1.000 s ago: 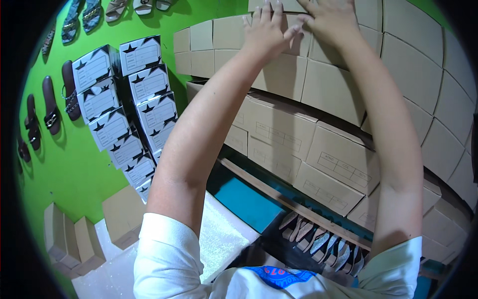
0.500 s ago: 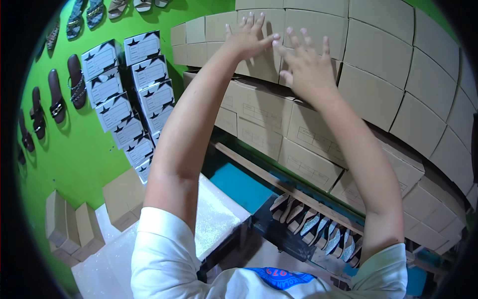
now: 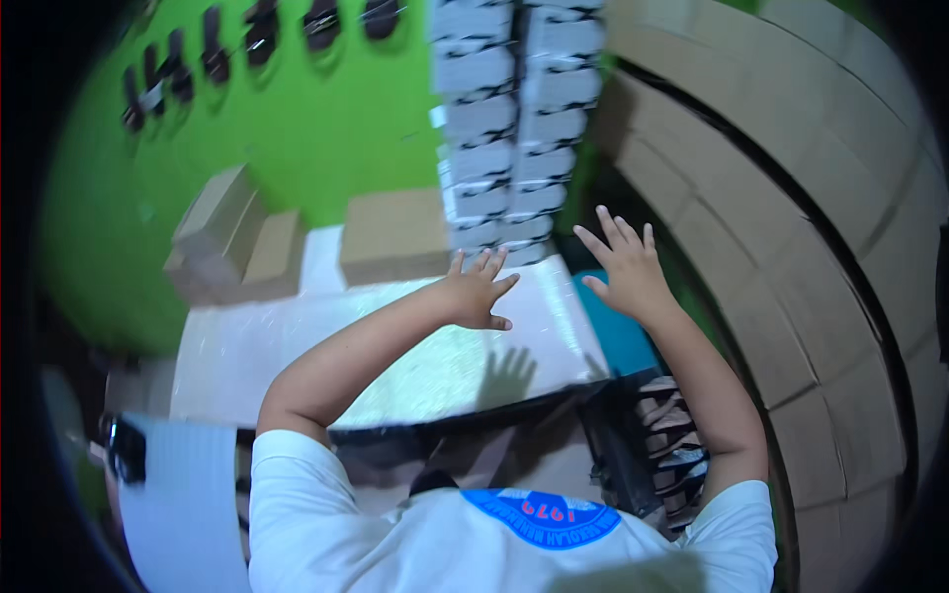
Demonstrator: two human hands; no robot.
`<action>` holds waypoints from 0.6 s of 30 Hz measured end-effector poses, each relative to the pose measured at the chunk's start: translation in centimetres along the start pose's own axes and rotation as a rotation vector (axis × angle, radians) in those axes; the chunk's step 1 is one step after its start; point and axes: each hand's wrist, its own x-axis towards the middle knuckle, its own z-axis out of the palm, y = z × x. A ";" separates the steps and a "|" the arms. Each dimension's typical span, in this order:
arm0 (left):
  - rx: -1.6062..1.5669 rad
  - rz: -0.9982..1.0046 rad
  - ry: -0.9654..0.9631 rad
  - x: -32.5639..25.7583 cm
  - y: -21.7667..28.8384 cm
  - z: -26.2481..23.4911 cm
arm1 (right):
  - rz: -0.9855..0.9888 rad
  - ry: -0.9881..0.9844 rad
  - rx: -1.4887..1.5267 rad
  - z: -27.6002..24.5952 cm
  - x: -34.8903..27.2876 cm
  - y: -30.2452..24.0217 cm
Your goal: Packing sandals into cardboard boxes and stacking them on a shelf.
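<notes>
My left hand (image 3: pixel 477 294) hovers over the white, shiny-covered table (image 3: pixel 267 341), fingers spread and holding nothing. Its shadow falls on the cover below. To the right, my right hand (image 3: pixel 627 272) is raised with its fingers apart, also bare, over the teal surface (image 3: pixel 618 331) beside the table's right end. Beyond the hands, tall stacks of white boxes with black marks (image 3: pixel 479 148) rise against the green wall. Brown cardboard boxes (image 3: pixel 732 227) are piled along the right side, apart from my right hand.
Several brown cartons (image 3: pixel 395 232) rest at the table's far side, with a long carton pile (image 3: pixel 222 237) to their left. Dark sandals (image 3: pixel 262 35) hang on the green wall (image 3: pixel 336 128). Shoes (image 3: pixel 677 445) sit in a row below my right forearm. A pale panel (image 3: pixel 188 504) stands at lower left.
Both hands have come away from the stacked brown boxes and dropped lower. The view has swung left, so the table now lies in front and the brown boxes fill the right side.
</notes>
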 end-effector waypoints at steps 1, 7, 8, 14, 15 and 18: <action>-0.023 -0.056 -0.049 -1.5 -2.0 1.6 | -0.037 -0.053 0.020 1.2 0.8 -1.3; -0.194 -0.403 -0.174 -13.0 -14.1 8.5 | -0.286 -0.260 0.221 9.0 8.7 -12.7; -0.242 -0.467 -0.168 -15.3 -16.0 9.8 | -0.301 -0.290 0.176 9.2 10.1 -16.2; -0.431 -0.637 -0.087 -24.3 -25.2 14.4 | -0.363 -0.375 0.314 13.5 16.4 -30.1; -0.434 -0.639 -0.095 -25.4 -26.6 15.2 | -0.347 -0.421 0.334 13.9 17.3 -32.0; -0.490 -0.719 -0.039 -26.9 -30.5 17.0 | -0.317 -0.440 0.359 15.6 19.2 -36.4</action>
